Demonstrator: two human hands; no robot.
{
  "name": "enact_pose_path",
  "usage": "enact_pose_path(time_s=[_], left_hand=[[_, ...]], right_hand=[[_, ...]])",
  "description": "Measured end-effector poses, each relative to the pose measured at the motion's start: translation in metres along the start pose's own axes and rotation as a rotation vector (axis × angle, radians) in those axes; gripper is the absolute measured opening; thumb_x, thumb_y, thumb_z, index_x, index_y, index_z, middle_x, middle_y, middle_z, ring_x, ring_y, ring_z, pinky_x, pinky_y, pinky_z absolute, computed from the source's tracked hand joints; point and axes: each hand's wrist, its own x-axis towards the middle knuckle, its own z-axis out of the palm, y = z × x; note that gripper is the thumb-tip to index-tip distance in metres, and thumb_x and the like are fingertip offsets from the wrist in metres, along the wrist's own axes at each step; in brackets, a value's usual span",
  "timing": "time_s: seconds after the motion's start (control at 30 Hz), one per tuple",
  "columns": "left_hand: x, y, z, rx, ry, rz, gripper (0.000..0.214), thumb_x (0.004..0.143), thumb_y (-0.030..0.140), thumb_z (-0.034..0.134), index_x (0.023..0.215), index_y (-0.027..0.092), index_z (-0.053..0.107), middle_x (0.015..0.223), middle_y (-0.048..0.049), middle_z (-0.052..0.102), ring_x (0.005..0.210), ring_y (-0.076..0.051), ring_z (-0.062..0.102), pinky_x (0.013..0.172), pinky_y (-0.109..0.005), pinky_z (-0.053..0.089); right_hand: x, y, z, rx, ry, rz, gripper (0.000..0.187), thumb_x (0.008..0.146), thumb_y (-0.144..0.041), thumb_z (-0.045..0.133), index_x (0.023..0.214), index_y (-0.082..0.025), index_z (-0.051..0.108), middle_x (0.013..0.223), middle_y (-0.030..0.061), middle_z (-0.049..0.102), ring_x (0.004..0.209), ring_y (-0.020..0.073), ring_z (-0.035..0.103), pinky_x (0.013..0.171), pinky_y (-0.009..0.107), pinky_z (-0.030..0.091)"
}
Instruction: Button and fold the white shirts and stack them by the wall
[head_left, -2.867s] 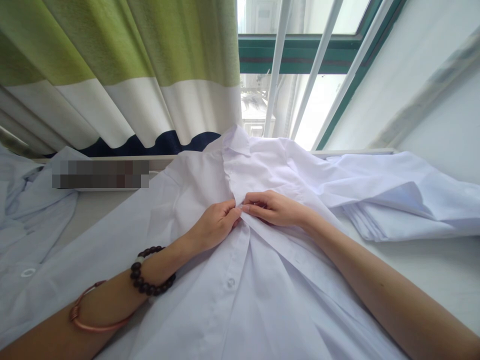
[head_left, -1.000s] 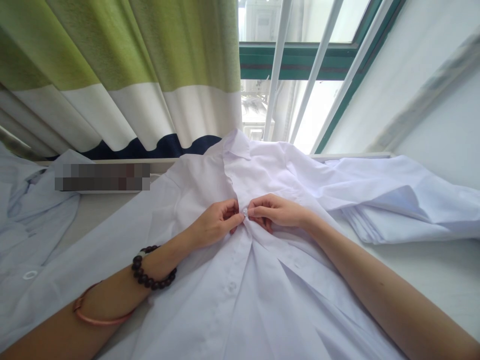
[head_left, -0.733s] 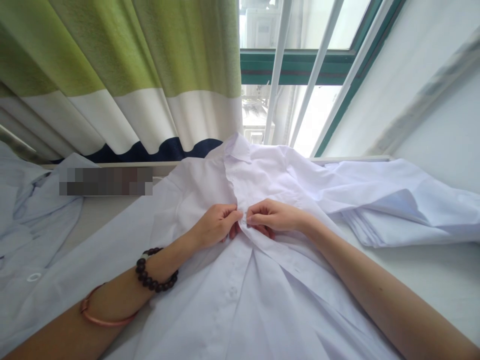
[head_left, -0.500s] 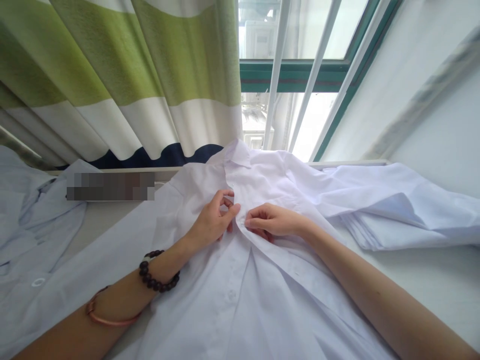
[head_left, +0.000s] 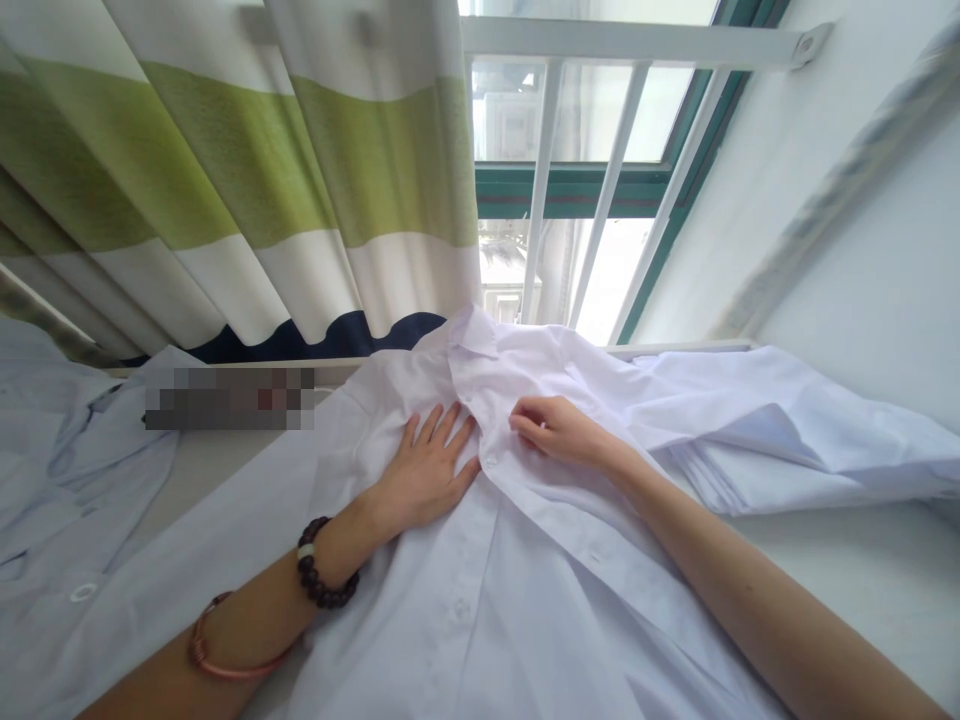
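A white button-front coat (head_left: 420, 640) lies spread out in front of me, its collar (head_left: 474, 335) toward the window. My left hand (head_left: 427, 470) rests flat on the chest left of the button edge, fingers spread. Just right of that edge is my right hand (head_left: 559, 430), its fingers curled in and no cloth showing between them. A button (head_left: 491, 462) sits on the front edge between the two hands, touched by neither. Lower down, another button (head_left: 461, 607) shows on the left front panel, while the right panel lies loose and folds outward.
At the left lies another white garment (head_left: 82, 500) with a large button, beside a blurred-out dark object (head_left: 229, 400). Folded white cloth (head_left: 795, 470) lies under the coat's sleeve at right. Behind are a green-and-white curtain (head_left: 390, 160), white window bars (head_left: 611, 190) and a wall (head_left: 862, 240).
My left hand has gone from pinched fingers at the button edge to lying flat on the coat. My right hand has let go of the edge and drawn slightly right. The view has tilted upward.
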Motion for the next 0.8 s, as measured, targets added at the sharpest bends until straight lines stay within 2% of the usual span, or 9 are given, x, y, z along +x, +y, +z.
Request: enact_pose_path(time_s=[0.07, 0.1, 0.2, 0.27, 0.33, 0.47, 0.57, 0.7, 0.8], left_hand=[[0.007, -0.003, 0.003, 0.002, -0.049, 0.004, 0.059, 0.094, 0.046, 0.031, 0.148, 0.021, 0.029, 0.155, -0.0088, 0.024, 0.143, -0.031, 0.017, 0.113, -0.055, 0.016], [0.011, -0.004, 0.004, -0.001, -0.053, 0.003, 0.059, 0.094, 0.047, 0.031, 0.148, 0.021, 0.029, 0.155, -0.0087, 0.024, 0.143, -0.031, 0.016, 0.113, -0.055, 0.016], [0.028, -0.005, 0.003, -0.016, -0.046, -0.013, 0.059, 0.094, 0.049, 0.031, 0.146, 0.020, 0.033, 0.153, -0.0097, 0.027, 0.142, -0.030, 0.018, 0.114, -0.054, 0.015], [0.038, -0.004, 0.002, -0.029, -0.041, -0.031, 0.058, 0.094, 0.050, 0.031, 0.144, 0.021, 0.036, 0.153, -0.0103, 0.028, 0.142, -0.030, 0.021, 0.114, -0.053, 0.015], [0.045, -0.004, 0.002, -0.028, 0.016, -0.058, 0.059, 0.093, 0.049, 0.034, 0.144, 0.019, 0.037, 0.153, -0.0124, 0.027, 0.142, -0.030, 0.020, 0.115, -0.052, 0.014], [0.049, -0.006, 0.007, 0.013, 0.191, -0.117, 0.068, 0.091, 0.046, 0.038, 0.148, 0.012, 0.025, 0.156, -0.0153, 0.017, 0.144, -0.030, 0.008, 0.116, -0.052, 0.006], [0.055, -0.011, 0.012, 0.004, 0.204, -0.153, 0.070, 0.092, 0.048, 0.034, 0.149, 0.009, 0.021, 0.157, -0.0144, 0.013, 0.144, -0.030, 0.006, 0.116, -0.052, 0.005], [0.068, -0.017, 0.007, -0.033, 0.251, -0.129, 0.068, 0.093, 0.047, 0.032, 0.147, 0.005, 0.026, 0.154, -0.0181, 0.020, 0.143, -0.032, 0.013, 0.116, -0.050, 0.004], [0.080, -0.023, -0.004, -0.085, 0.268, -0.048, 0.065, 0.094, 0.045, 0.034, 0.142, 0.001, 0.033, 0.148, -0.0236, 0.032, 0.139, -0.034, 0.023, 0.114, -0.048, 0.011]], right_hand=[[0.005, 0.010, 0.003, -0.250, 0.280, -0.078, 0.029, 0.090, -0.031, 0.042, 0.108, -0.016, 0.059, 0.112, 0.0125, 0.063, 0.105, 0.0237, 0.058, 0.094, 0.039, 0.044], [0.009, 0.016, 0.006, -0.355, 0.332, -0.100, 0.037, 0.091, -0.033, 0.043, 0.121, -0.015, 0.054, 0.128, 0.0147, 0.055, 0.120, 0.0257, 0.049, 0.102, 0.041, 0.037], [0.020, 0.032, 0.017, -0.576, 0.213, -0.043, 0.052, 0.094, -0.036, 0.036, 0.140, -0.012, 0.039, 0.149, 0.0155, 0.034, 0.138, 0.0288, 0.028, 0.112, 0.044, 0.023], [0.027, 0.041, 0.022, -0.650, 0.159, 0.036, 0.054, 0.095, -0.037, 0.031, 0.143, -0.013, 0.036, 0.151, 0.0142, 0.030, 0.139, 0.0304, 0.026, 0.112, 0.046, 0.022], [0.032, 0.046, 0.023, -0.690, 0.205, 0.079, 0.055, 0.095, -0.040, 0.032, 0.143, -0.013, 0.037, 0.151, 0.0153, 0.031, 0.138, 0.0318, 0.027, 0.111, 0.047, 0.024], [0.037, 0.049, 0.024, -0.742, 0.403, -0.004, 0.063, 0.091, -0.042, 0.039, 0.145, -0.008, 0.033, 0.152, 0.0188, 0.027, 0.140, 0.0330, 0.021, 0.111, 0.047, 0.025], [0.043, 0.047, 0.025, -0.749, 0.437, -0.039, 0.064, 0.093, -0.040, 0.036, 0.146, -0.006, 0.029, 0.154, 0.0162, 0.023, 0.142, 0.0316, 0.017, 0.112, 0.046, 0.022], [0.061, 0.042, 0.019, -0.741, 0.441, 0.022, 0.062, 0.096, -0.040, 0.031, 0.146, -0.004, 0.030, 0.152, 0.0162, 0.027, 0.141, 0.0308, 0.021, 0.113, 0.046, 0.018], [0.077, 0.040, 0.003, -0.699, 0.421, 0.045, 0.053, 0.096, -0.035, 0.031, 0.139, -0.006, 0.042, 0.144, 0.0179, 0.042, 0.136, 0.0312, 0.033, 0.110, 0.046, 0.022]])
